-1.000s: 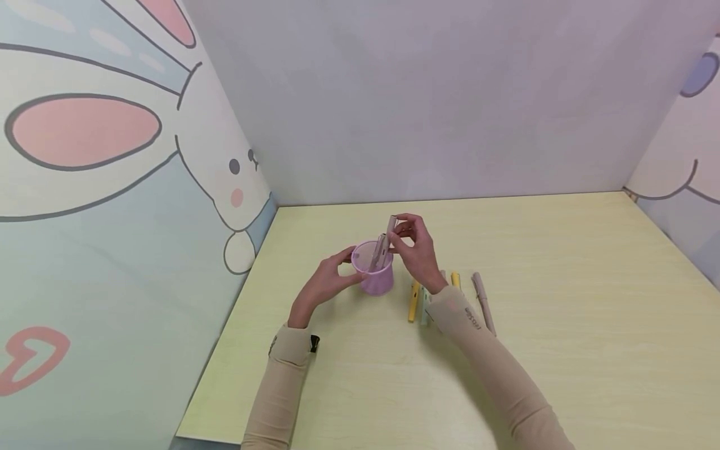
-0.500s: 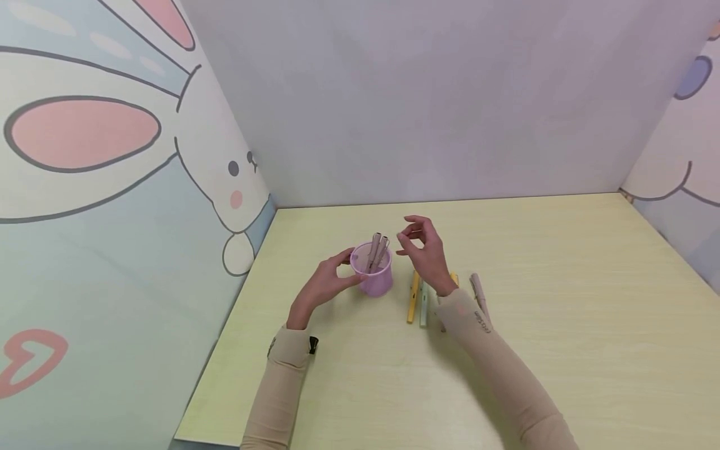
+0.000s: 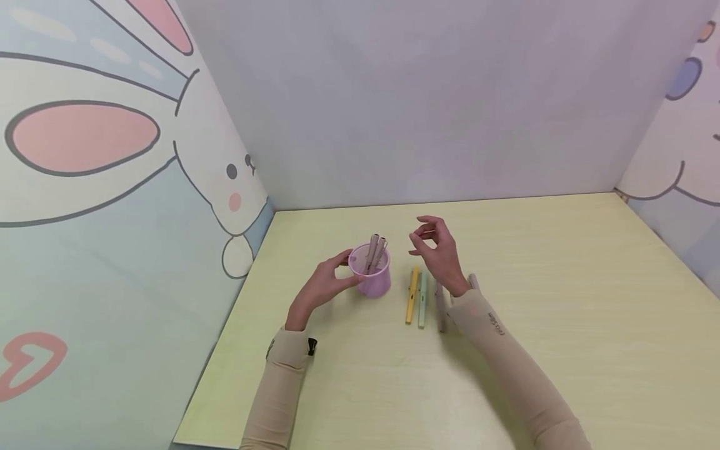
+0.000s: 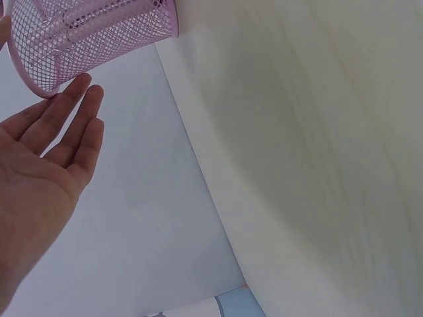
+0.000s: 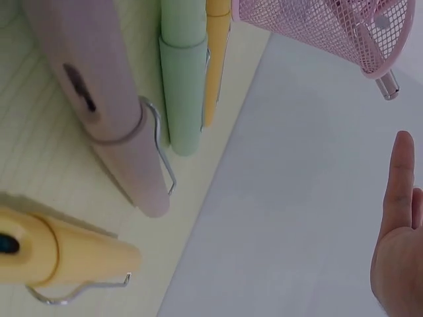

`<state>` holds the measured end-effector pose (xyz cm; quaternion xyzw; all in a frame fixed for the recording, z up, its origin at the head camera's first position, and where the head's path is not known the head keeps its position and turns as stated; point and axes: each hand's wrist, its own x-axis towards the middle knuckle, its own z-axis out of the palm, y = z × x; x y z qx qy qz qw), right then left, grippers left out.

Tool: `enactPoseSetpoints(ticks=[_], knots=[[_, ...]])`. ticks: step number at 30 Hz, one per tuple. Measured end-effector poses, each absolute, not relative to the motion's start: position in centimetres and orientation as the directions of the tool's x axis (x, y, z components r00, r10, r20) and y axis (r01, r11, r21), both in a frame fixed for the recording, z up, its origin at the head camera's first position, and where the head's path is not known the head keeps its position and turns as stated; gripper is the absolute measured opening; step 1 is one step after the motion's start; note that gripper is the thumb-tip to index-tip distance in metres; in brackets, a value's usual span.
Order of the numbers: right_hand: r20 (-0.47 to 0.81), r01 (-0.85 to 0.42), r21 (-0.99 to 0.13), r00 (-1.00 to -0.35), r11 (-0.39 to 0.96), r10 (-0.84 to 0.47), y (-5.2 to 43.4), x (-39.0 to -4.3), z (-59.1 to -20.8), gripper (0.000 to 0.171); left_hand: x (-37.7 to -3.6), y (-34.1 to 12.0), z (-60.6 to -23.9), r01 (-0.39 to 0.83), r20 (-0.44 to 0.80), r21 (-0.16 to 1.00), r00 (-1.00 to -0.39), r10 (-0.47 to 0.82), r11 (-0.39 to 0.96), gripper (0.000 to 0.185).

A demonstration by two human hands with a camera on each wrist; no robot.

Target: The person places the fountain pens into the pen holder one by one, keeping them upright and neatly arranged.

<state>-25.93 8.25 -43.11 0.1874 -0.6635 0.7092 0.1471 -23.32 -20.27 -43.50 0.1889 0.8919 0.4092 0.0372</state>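
Observation:
A pink mesh cup (image 3: 371, 279) stands on the pale yellow table (image 3: 562, 300) with two beige pens (image 3: 375, 250) upright in it. My left hand (image 3: 344, 270) is at the cup's left side with straight fingers (image 4: 82, 112) whose tips reach its rim (image 4: 39, 89). Right of the cup, my right hand (image 3: 420, 236) hovers with loosely curled fingers and holds nothing. Below it lie a yellow pen (image 3: 412, 295), a green pen (image 3: 422, 301) and a pink-beige pen (image 3: 440, 310). The right wrist view shows these pens (image 5: 184, 79) close up, with the cup (image 5: 324, 26) beyond them.
Another beige pen (image 3: 473, 280) peeks out behind my right wrist, and a second yellow pen (image 5: 59, 254) lies near it. Cartoon-printed walls (image 3: 112, 187) close the table on the left, back and right. The table's front edge (image 3: 208, 431) is near my left elbow.
My right hand let go of the beige pen, which now stands in the cup, and drew away to the right above the lying pens. The left hand stayed by the cup.

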Motion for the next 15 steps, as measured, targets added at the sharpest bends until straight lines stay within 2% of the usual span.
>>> enactPoseSetpoints(ticks=[15], knots=[[0.436, -0.435, -0.899, -0.899, -0.046, -0.032, 11.0, -25.7, -43.4, 0.041, -23.3, -20.2, -43.5, 0.297, 0.079, 0.742, -0.929, 0.361, 0.601, 0.076]])
